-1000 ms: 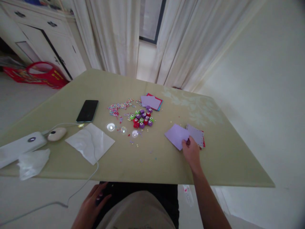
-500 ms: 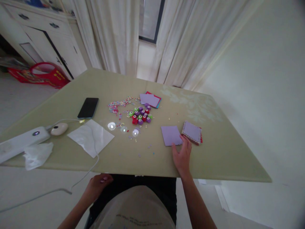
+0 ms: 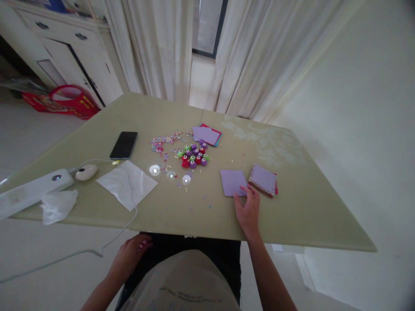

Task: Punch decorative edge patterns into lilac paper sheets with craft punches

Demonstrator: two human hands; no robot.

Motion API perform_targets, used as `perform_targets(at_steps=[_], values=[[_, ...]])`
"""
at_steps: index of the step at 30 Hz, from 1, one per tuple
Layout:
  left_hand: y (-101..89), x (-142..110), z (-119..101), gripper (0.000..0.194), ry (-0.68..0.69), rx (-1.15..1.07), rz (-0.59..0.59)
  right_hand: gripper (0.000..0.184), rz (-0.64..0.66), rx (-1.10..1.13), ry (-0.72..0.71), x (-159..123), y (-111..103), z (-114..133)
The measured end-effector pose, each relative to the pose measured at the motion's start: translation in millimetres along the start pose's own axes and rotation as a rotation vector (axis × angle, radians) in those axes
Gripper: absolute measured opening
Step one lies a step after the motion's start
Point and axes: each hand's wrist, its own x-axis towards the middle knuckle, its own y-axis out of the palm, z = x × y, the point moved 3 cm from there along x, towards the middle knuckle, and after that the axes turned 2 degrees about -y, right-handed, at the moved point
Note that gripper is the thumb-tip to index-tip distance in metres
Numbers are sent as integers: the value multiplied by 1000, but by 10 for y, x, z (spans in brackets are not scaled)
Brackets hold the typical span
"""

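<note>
My right hand (image 3: pixel 248 211) rests at the near right corner of a square of purple paper (image 3: pixel 232 182) lying flat on the table. Its thumb is by the paper's near edge and the other fingers reach over the corner, apart from the thumb. Just right of that is a small stack of paper squares (image 3: pixel 263 179), purple on top, with a dotted border and some red showing at the side. Below the table's front edge, my left hand (image 3: pixel 131 252) lies on my lap with its fingers curled and nothing visible in them.
Several red, purple and green eye-patterned beads (image 3: pixel 195 154) lie mid-table, beside scattered confetti bits (image 3: pixel 160 142) and more coloured paper (image 3: pixel 207 134). Leftward are a phone (image 3: pixel 123 144), a white sheet (image 3: pixel 128 185), a power strip (image 3: pixel 35 194), a crumpled tissue (image 3: pixel 58 206) and a cable (image 3: pixel 134 216).
My right fingers have slid slightly left over the purple paper's corner. The view has shifted a little; my left hand stays on my lap.
</note>
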Motion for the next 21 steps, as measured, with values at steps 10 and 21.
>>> perform_targets(at_steps=[10, 21], values=[[32, -23, -138, 33, 238, 100, -75, 34, 26, 7, 16, 12, 7, -16], [-999, 168, -1408, 40, 603, -38, -563, 36, 114, -161, -137, -5, 66, 180]])
